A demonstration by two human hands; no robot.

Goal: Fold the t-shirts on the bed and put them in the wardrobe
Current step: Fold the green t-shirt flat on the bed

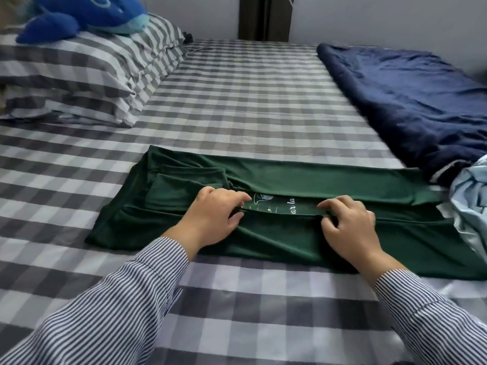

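Observation:
A dark green t-shirt [303,180] lies across the checked bed [237,101], folded lengthwise into a long band with both long sides turned in. A strip of white print shows in the gap between the folds. My left hand [213,214] pinches the near flap's edge left of the print. My right hand [347,219] pinches the same edge to the right of the print. Both sleeves are blue-and-white striped.
A light blue garment [469,206] lies crumpled at the right edge, touching the green shirt. A navy blanket [408,101] covers the far right of the bed. Checked pillows [79,75] with a blue plush toy [79,14] sit at the far left.

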